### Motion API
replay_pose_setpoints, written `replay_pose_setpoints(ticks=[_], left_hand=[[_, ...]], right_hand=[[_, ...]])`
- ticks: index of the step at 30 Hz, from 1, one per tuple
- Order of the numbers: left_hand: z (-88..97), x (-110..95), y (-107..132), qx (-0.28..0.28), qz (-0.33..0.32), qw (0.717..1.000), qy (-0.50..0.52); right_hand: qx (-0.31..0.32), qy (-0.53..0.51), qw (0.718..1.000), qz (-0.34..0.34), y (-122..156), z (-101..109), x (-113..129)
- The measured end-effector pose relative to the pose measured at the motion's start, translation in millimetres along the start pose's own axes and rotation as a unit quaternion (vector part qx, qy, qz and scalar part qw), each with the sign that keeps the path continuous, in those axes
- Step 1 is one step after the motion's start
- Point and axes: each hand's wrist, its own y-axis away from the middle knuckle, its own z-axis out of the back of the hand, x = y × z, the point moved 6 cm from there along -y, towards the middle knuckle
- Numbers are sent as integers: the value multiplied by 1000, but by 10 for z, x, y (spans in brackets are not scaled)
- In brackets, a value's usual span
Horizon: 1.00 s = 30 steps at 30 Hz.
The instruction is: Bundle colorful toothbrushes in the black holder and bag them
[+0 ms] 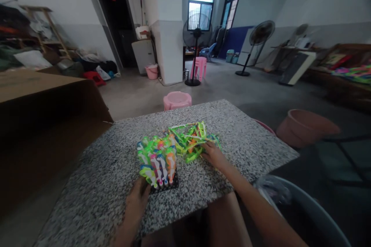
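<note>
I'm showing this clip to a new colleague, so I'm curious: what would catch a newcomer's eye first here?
The neon plastic pieces stand out first, heaped mid-way on a speckled granite slab. The right hand touches tangled green strips, while the left hand sits at the near side by a black base. Beyond the slab, a round pink stool and a black pedestal fan stand out on the grey floor.

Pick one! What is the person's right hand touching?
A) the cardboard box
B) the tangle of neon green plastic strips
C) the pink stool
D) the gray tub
B. The right hand has its fingers on the tangle of neon green plastic strips, lying on the speckled stone slab.
</note>
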Motion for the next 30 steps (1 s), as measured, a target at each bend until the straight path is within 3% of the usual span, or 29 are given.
replay_pose_setpoints(ticks=[2, 4, 7, 10, 13, 15, 19, 22, 24, 26, 28, 30], left_hand=[[165, -180, 229, -95, -11, 995, -30], [129, -523, 429, -120, -80, 989, -24], [-361, -1138, 456, -10, -182, 983, 5], [-953, -1599, 152, 41, -208, 975, -68], [-1400, -1758, -218, 89, -148, 967, -188], [-1524, -1760, -345, 111, -111, 958, -240], [-1497, -1727, -261, 139, -108, 944, -278], [-1362, -1670, -53, 155, -86, 948, -266], [-1218, -1620, 79, 150, -47, 961, -229], [-1040, -1586, 178, 128, -13, 977, -170], [-852, -1591, 235, 95, -5, 989, -109], [-691, -1640, 255, 64, -23, 996, -63]], right_hand=[[-14, -30, 999, 5, 19, 120, -93], [-44, -44, 998, -19, 16, 231, -212], [-73, -2, 994, -75, -58, 300, -330], [-26, 77, 996, -38, -221, 196, -183], [35, 147, 988, 36, -355, 74, 28], [37, 167, 985, 31, -407, 104, 38], [-27, 116, 993, -14, -468, 369, -130], [-119, -89, 984, -95, -390, 565, -287], [-127, -265, 945, -141, -232, 542, -322], [-99, -413, 887, -182, 0, 421, -287], [-85, -493, 840, -208, 267, 308, -208], [-93, -485, 847, -199, 492, 260, -92]])
